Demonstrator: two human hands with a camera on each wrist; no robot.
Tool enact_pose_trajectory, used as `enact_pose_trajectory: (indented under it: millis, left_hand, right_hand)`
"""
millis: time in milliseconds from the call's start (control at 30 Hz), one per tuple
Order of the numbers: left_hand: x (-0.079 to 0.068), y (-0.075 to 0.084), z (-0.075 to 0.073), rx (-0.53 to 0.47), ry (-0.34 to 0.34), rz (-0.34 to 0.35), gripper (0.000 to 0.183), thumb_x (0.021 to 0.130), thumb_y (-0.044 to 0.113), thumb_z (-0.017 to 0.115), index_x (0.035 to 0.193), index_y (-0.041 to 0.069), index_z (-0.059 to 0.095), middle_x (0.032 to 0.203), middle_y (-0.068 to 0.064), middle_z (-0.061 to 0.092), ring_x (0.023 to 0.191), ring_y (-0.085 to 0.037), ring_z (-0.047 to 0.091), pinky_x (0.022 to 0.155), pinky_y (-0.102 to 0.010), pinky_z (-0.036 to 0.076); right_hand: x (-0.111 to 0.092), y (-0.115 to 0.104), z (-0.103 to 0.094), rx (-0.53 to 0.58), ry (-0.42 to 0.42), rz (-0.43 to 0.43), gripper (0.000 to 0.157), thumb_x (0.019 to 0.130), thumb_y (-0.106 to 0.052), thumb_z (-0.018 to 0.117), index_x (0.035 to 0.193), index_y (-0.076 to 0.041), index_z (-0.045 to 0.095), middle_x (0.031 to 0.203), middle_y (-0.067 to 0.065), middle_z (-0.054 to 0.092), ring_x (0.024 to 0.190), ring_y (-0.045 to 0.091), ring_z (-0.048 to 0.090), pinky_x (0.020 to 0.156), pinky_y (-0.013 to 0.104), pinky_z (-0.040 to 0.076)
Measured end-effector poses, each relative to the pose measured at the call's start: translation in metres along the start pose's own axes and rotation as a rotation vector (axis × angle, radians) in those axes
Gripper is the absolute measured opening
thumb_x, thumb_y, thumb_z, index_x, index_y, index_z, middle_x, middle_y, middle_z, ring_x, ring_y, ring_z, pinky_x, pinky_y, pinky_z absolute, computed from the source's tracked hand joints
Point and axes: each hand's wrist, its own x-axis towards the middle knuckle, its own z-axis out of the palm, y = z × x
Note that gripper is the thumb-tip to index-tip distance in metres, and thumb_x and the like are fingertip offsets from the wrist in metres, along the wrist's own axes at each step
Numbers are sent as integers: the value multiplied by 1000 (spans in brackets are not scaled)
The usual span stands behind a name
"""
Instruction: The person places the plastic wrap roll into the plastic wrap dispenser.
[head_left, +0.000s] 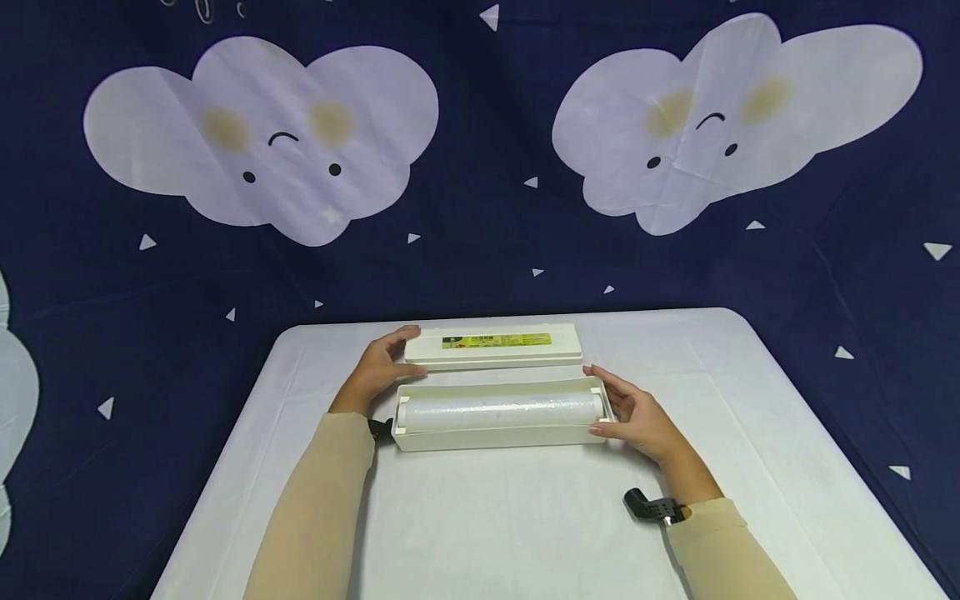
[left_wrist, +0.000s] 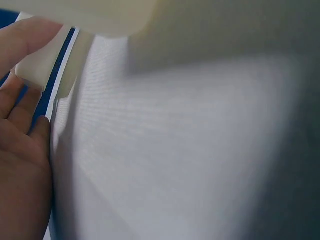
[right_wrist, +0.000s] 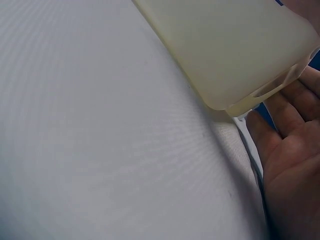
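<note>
Left hand (head_left: pixel 381 367) spans and grips the labelled lid (head_left: pixel 495 352); right hand (head_left: pixel 637 421) likewise clasps the cling-film box (head_left: pixel 502 438). Uncovering looks done; releasing the lid likely comes next.

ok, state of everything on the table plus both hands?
Box: open, lid off.
Lid: off, behind the box, label side up; can't tell if it touches the table.
Roll: lying lengthwise in the box.
Left hand: holding the lid's left end.
Right hand: holding the box's right end.
</note>
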Motion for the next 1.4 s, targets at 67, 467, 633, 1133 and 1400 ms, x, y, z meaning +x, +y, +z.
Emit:
enact_pose_trajectory:
  millis: [67,467,633,1133,1400]
  left_hand:
    - [-1,0,0,-14,0,16,83,69,-6,96,144,-2,61,160,-10,47,153,-23,32,125,-34,21]
    - [-1,-3,-4,-74,43,9,80,67,-1,99,140,1,66,160,-6,48,152,-19,33,123,-30,25]
    - [-4,-1,-4,-127,60,4,77,69,-3,97,139,0,67,160,-6,47,151,-18,35,120,-25,29]
    - [-15,0,-5,-235,122,46,65,71,-17,90,131,-11,67,155,-16,52,148,-25,41,116,-24,35]
    - [-17,-2,-6,-271,137,97,63,69,-20,89,127,-12,68,153,-17,53,147,-24,44,116,-24,35]
  right_hand:
    - [1,-1,0,-2,3,2,102,76,11,90,161,2,36,165,19,37,152,28,33,116,27,36]
    - [2,-1,1,-1,-18,-29,101,77,12,89,161,6,33,165,23,34,152,29,32,116,27,35]
    - [2,-1,1,5,-21,-32,101,77,13,88,161,5,33,165,24,35,152,26,34,116,28,36]
    - [1,0,1,-15,6,7,102,76,11,90,162,0,36,165,17,38,152,31,32,116,27,36]
    - [0,-3,2,-15,10,9,102,76,11,90,162,1,36,165,17,38,152,32,32,116,27,36]
